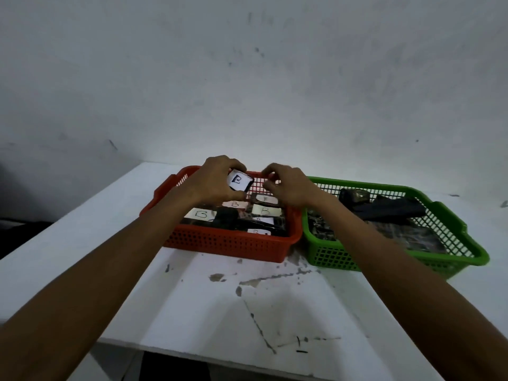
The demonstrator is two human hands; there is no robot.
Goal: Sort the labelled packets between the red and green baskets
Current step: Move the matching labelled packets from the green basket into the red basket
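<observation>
**Dark packet with a white B label held over the red plastic mesh basket**

On the scuffed white table, a green plastic mesh basket of dark packets touches the red one. The left hand curls its fingers round the packet. The right hand has its fingers bent, and I cannot tell whether they pinch anything.

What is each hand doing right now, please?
Left hand: gripping a packet labelled B.
Right hand: fingers curled; whether it holds anything cannot be told.

Dim, soft, wide-angle edge distortion
</observation>
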